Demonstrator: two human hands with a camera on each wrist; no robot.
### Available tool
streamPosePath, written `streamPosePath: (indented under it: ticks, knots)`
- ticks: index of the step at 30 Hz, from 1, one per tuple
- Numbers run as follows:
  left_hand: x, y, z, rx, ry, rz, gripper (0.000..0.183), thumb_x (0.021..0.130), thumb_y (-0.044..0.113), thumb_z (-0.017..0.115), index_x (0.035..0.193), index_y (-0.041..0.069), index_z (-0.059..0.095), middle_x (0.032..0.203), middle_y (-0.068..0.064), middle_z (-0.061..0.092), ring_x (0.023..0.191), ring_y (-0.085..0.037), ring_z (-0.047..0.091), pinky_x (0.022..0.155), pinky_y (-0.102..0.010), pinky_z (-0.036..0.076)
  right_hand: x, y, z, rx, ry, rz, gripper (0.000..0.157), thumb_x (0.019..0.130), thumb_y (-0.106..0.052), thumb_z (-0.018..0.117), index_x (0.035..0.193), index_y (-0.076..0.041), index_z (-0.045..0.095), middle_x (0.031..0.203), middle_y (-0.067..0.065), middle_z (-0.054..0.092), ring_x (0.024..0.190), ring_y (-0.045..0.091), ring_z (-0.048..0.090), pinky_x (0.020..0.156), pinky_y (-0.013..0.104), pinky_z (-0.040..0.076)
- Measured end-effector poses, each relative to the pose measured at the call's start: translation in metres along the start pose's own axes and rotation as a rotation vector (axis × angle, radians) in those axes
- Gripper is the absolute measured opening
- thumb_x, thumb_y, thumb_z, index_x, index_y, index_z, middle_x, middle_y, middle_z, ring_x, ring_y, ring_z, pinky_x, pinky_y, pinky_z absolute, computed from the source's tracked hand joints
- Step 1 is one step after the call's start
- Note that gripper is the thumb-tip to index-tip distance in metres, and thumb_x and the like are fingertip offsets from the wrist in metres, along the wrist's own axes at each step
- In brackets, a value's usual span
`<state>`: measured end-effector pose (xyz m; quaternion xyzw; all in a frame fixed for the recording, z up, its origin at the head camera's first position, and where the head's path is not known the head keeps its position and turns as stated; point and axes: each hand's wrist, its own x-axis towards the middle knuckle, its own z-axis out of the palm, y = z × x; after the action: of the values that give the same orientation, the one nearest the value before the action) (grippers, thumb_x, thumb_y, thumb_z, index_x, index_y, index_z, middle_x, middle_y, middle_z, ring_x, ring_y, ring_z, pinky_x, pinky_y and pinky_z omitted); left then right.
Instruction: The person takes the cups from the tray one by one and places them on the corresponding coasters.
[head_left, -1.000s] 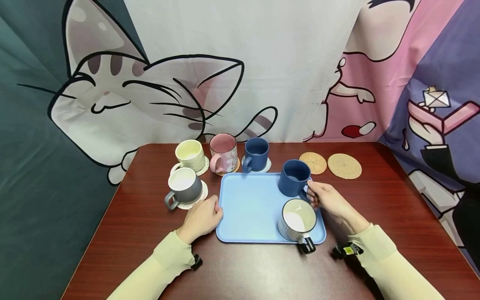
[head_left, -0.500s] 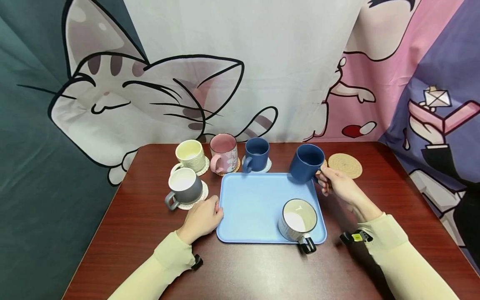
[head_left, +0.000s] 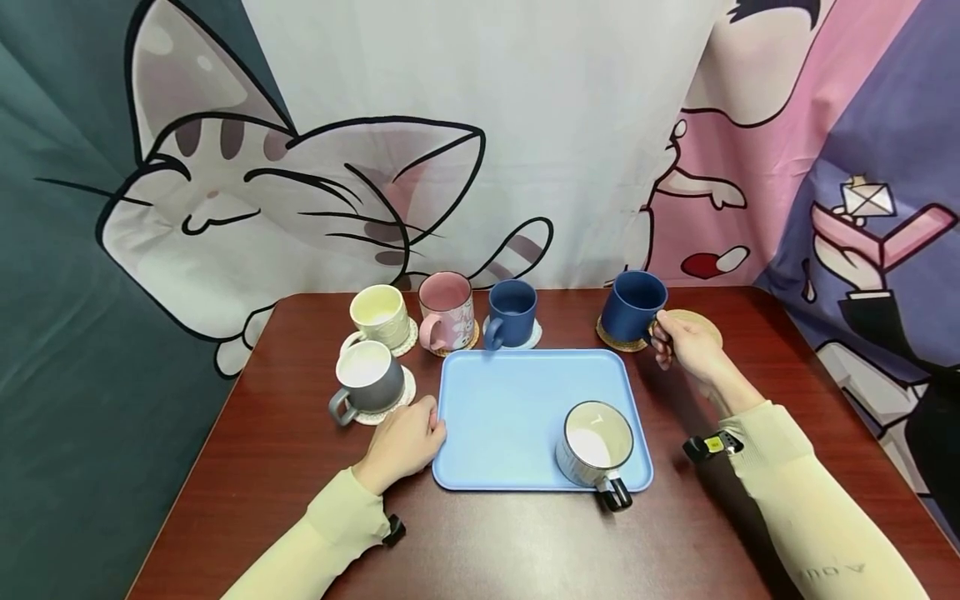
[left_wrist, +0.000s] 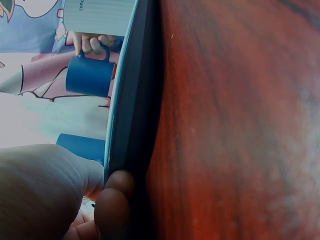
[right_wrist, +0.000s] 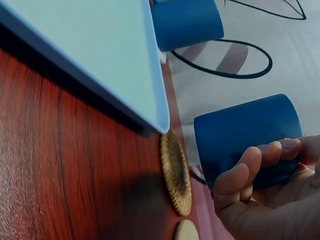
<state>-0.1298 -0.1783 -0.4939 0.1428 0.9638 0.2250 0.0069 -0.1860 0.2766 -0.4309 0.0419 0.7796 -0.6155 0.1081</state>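
Observation:
My right hand (head_left: 690, 346) grips a blue mug (head_left: 630, 307) by its handle, close over a round woven coaster (head_left: 609, 338) at the back right. In the right wrist view a gap shows between the mug (right_wrist: 245, 135) and the coaster (right_wrist: 176, 172). My left hand (head_left: 403, 442) holds the left rim of a light blue tray (head_left: 491, 421), fingertips on its underside in the left wrist view. On the tray's front right corner stands a cream-lined mug (head_left: 594, 446) with a black handle jutting over the edge.
Behind the tray stand a second blue mug (head_left: 513, 310), a pink mug (head_left: 447, 312) and a pale yellow mug (head_left: 381, 315), each on a coaster. A grey mug (head_left: 369, 379) stands left of the tray. Another coaster (head_left: 697, 321) lies partly behind my right hand.
My right hand has lifted the blue mug off the tray and carried it back and right, over the woven coaster. The left hand has stayed at the tray's rim.

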Motion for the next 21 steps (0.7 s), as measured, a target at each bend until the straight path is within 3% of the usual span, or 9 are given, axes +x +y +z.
streamPosePath:
  ticks: [14,21]
  knots:
    - [0.001,0.0,-0.001,-0.001,0.002,0.005,0.025,0.09,0.019,0.065,0.071,0.02,0.047,0.059,0.006,0.045,0.051,-0.014,0.043,0.048,-0.03,0.031,0.014,0.013,-0.005,0.01,0.034,0.032,0.046,0.113,-0.042,0.032,0.08,-0.014,0.046,0.073,-0.005,0.048,0.066,0.01,0.051,0.064,0.028,0.045]
    - [0.0,0.0,-0.001,0.003,0.014,0.017,0.026,0.09,0.019,0.065,0.071,0.02,0.047,0.058,0.007,0.044,0.05,-0.013,0.042,0.048,-0.029,0.03,0.016,0.016,-0.004,-0.011,0.011,0.024,0.047,0.114,-0.041,0.029,0.081,-0.011,0.045,0.074,-0.004,0.048,0.067,0.012,0.052,0.064,0.029,0.046]
